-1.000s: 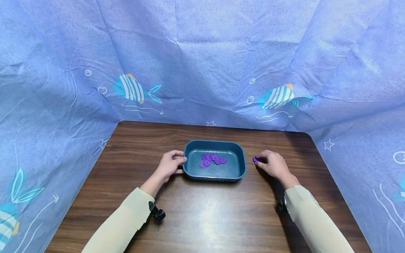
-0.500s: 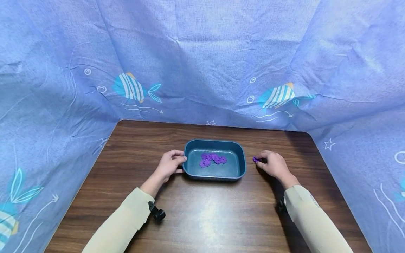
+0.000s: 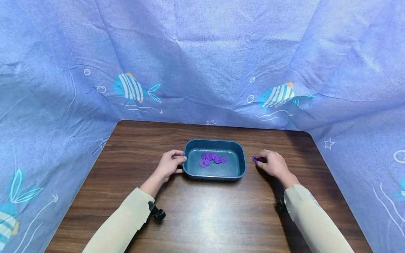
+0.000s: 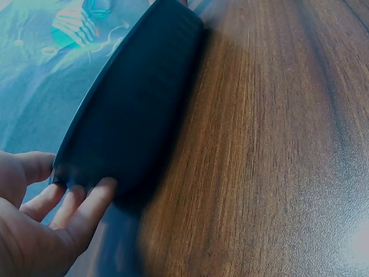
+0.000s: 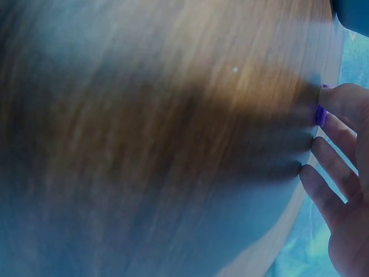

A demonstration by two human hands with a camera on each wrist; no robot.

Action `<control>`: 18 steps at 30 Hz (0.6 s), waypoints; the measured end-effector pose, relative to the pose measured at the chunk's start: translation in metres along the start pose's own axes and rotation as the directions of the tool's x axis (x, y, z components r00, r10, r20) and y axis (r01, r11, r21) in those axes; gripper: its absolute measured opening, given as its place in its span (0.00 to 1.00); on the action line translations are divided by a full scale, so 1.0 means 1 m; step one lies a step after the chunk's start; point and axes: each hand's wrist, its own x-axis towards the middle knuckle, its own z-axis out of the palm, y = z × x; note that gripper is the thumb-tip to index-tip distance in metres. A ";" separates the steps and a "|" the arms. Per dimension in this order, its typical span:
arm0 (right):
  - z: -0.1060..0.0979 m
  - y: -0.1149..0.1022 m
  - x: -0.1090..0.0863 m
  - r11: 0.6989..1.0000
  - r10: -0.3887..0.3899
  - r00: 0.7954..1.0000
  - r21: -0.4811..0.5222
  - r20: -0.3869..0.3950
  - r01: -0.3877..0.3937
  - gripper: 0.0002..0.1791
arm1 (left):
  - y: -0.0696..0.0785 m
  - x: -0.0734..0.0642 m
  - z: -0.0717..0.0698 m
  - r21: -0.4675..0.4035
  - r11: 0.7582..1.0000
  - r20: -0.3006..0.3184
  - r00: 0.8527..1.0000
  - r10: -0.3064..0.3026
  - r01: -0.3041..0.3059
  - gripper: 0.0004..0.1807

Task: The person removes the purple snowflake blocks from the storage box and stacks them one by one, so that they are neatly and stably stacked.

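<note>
A dark teal rectangular bin (image 3: 215,177) stands on the table, with several purple flower-shaped pieces (image 3: 213,159) lying flat inside, some overlapping. At its left end my left hand (image 3: 169,164) holds the wall, thumb at the rim and fingers against the outside. The left wrist view shows these fingertips (image 4: 106,183) touching the bin's dark outer side (image 4: 132,104). Right of the bin, my right hand (image 3: 272,163) pinches another purple piece (image 3: 255,159) between thumb and fingers, low at the tabletop. Fingers mostly hide this piece (image 5: 320,115) in the right wrist view.
The brown wood-grain table (image 3: 202,214) has rounded far corners and a bright glare patch in front of the bin. A blue cloth (image 3: 205,63) with fish prints hangs behind the table and along both sides. A black wrist camera (image 3: 157,212) sits under the left sleeve.
</note>
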 end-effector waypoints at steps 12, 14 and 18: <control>-0.002 -0.002 0.002 1.000 -0.019 1.000 -0.012 -0.003 0.019 0.12 | 0.003 0.000 0.001 -0.005 1.000 -0.009 1.000 -0.014 0.014 0.21; -0.003 -0.002 0.002 1.000 -0.031 1.000 0.000 0.001 0.031 0.12 | 0.003 -0.001 0.001 -0.006 1.000 -0.007 1.000 -0.016 0.016 0.21; -0.010 -0.005 0.006 0.997 -0.062 0.998 0.052 -0.016 0.063 0.11 | 0.004 -0.001 0.001 -0.004 1.000 -0.005 1.000 -0.016 0.016 0.20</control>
